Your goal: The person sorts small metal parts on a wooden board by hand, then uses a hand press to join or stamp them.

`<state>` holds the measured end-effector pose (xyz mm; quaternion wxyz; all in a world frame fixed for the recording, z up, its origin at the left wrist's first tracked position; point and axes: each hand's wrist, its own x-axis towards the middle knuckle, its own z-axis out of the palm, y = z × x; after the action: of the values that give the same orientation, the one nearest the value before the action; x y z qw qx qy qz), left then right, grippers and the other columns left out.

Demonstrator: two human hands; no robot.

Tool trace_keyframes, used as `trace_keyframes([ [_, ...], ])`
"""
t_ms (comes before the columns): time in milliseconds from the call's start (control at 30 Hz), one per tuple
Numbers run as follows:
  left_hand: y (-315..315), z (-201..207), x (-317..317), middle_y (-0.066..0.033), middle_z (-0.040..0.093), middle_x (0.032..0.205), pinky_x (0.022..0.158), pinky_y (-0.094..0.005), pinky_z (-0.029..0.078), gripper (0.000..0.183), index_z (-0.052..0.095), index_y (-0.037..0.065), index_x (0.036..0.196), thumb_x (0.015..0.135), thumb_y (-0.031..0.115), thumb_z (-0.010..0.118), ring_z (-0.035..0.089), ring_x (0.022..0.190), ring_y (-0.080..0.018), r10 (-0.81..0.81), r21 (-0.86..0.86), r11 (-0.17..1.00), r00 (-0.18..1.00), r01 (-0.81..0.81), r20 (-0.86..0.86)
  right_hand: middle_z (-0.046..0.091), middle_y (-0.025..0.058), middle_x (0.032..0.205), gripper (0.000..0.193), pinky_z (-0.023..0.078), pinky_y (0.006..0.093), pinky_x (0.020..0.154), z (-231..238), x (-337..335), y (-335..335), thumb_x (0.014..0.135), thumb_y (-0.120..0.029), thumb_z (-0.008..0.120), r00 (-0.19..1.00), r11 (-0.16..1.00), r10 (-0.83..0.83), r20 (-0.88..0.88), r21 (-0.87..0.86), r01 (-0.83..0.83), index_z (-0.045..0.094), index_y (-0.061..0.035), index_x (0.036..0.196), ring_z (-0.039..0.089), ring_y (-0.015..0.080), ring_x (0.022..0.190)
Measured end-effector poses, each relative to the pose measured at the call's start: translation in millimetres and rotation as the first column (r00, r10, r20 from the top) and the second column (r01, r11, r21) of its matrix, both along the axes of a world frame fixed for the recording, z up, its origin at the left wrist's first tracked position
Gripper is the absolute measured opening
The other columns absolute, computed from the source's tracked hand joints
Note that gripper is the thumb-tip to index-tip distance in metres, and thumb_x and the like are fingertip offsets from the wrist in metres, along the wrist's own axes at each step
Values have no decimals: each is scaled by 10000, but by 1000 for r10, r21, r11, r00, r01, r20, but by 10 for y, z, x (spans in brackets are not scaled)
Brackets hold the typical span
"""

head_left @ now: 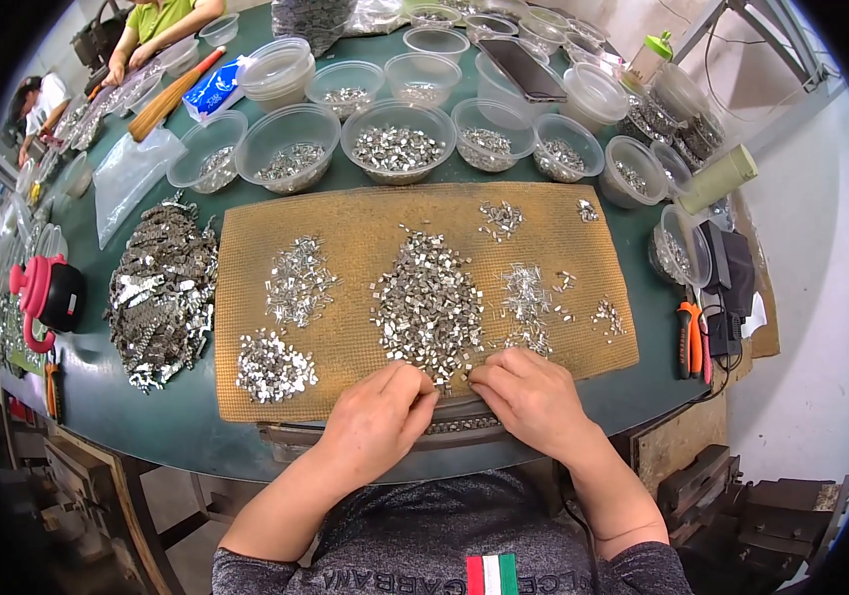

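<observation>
My left hand (pixel 377 418) is closed, with fingertips pinched at the near edge of a large pile of small silvery metal pieces (pixel 428 302). Across from it, my right hand (pixel 532 399) is also pinched, its fingertips close to the same edge. Whatever lies between the fingers is too small to make out. Under and between my hands runs a dark metal strip with a row of small links or slots (pixel 462 426). The pile rests on a tan textured mat (pixel 345 213). Smaller heaps lie around it: flat bright pieces (pixel 276 368), thin pieces (pixel 300 282) and slim pins (pixel 526 305).
Clear plastic bowls of metal pieces (pixel 399 177) line the mat's far side. A heap of metal chain strips (pixel 162 288) lies left, beyond it a red-and-black pot (pixel 53 296). Orange-handled pliers (pixel 689 339) lie right. A phone (pixel 522 69) rests on bowls. Other people work at far left.
</observation>
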<state>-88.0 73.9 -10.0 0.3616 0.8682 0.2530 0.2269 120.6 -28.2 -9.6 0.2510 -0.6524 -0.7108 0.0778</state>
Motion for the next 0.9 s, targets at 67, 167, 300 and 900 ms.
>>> trace_keyframes([
  [67,-3,18,-28,-96,656,885,669,-375,539,127,647,39,993,902,42,735,665,750,-268,33,-50,998,999,-32,22,668,37,918,112,554,369,689,5,-10,0,865,-98,761,999,1000,9,47,2,-9,715,-81,966,683,245,826],
  [167,-12,45,-91,-113,656,971,726,-419,553,148,654,48,1058,922,57,710,680,851,-319,38,-63,997,999,-37,8,667,38,922,115,554,367,690,26,-25,13,865,-95,761,997,1000,18,76,-26,-16,701,-81,962,683,244,831],
  [300,-30,-16,-191,-101,665,1017,748,-410,561,147,689,57,1060,916,51,718,685,878,-314,40,-35,999,998,-39,47,667,50,920,133,552,372,686,45,-50,-12,852,-84,770,999,1000,26,41,15,-27,688,-75,957,682,253,827],
  [900,-74,0,-324,-108,696,935,753,-402,560,144,672,36,1009,885,28,746,689,862,-307,30,-50,998,995,-25,98,706,51,1028,180,534,371,809,218,-297,-94,835,-75,776,981,985,172,-94,-9,-174,686,-67,991,695,253,936],
])
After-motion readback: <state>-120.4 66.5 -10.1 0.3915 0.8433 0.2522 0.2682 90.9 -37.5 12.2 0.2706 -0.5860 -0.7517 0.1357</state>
